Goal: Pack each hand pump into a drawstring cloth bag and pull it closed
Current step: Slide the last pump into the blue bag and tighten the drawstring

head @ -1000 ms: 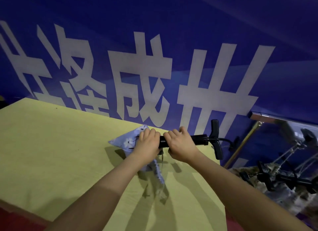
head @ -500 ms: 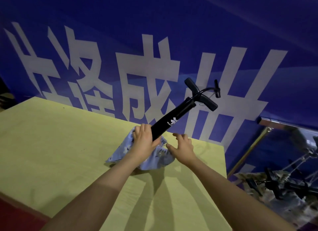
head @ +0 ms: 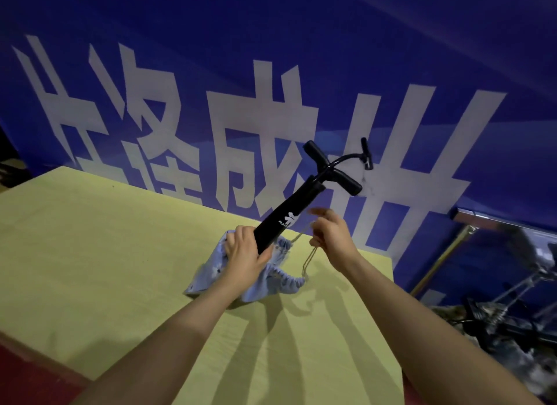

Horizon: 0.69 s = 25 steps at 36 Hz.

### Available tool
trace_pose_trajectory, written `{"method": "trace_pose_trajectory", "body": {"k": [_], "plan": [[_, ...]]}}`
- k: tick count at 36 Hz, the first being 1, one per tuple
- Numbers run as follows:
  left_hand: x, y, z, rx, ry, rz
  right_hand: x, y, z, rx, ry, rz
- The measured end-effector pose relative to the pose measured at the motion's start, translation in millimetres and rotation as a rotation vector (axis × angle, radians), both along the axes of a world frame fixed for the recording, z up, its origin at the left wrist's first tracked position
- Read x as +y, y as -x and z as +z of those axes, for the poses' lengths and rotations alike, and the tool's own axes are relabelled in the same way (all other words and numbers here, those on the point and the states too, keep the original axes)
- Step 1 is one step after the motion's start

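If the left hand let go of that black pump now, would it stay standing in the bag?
Probably not. The pump leans steeply, its T-handle end high above the soft cloth bag, so it looks top-heavy. The bag sags in folds and likely gives no support; the left hand alone seems to steady it.

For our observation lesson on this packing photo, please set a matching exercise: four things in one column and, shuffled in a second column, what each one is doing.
Things:
1. left hand
2. right hand
3. hand pump
4. cloth bag

States:
A. lies bunched on the yellow table
B. pinches the drawstring
C. grips the pump's barrel at the bag's mouth
D. stands tilted, handle up, lower end in the bag

Pairs: 1-C, 2-B, 3-D, 4-A
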State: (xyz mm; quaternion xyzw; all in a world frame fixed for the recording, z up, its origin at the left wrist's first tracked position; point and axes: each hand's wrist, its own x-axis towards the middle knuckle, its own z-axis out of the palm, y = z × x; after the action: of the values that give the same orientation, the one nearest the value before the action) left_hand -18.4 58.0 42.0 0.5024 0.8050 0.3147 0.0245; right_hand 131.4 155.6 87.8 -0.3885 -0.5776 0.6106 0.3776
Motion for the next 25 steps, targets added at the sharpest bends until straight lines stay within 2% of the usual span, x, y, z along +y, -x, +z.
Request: {"method": "trace_pose_trajectory", "body": {"k": [3,7,14,17,21,25], "plan": [[-2,-1,-4,-0.029,0.024,0.022,2,-1,9,0.147,-0.028,-0.010],[-2,1,-4,-0.037,0.022,0.034,2,0,21,0.225,-0.027,-0.019],[-2,-1,-3,0.005,0.014,-0.021,-5,14,55,0.336,0.072,-0.253],[-1,-2,-3,0.028,0.052,-0.032,-6,14,58,0.394,0.128,-0.289],[3,-3,1,0.015,0.130,-0.132,-8,13,50,0.346,0.135,-0.263],[8,-5,12,-0.091,0.179,-0.237,-14,15,40,0.261,0.077,-0.222]]}}
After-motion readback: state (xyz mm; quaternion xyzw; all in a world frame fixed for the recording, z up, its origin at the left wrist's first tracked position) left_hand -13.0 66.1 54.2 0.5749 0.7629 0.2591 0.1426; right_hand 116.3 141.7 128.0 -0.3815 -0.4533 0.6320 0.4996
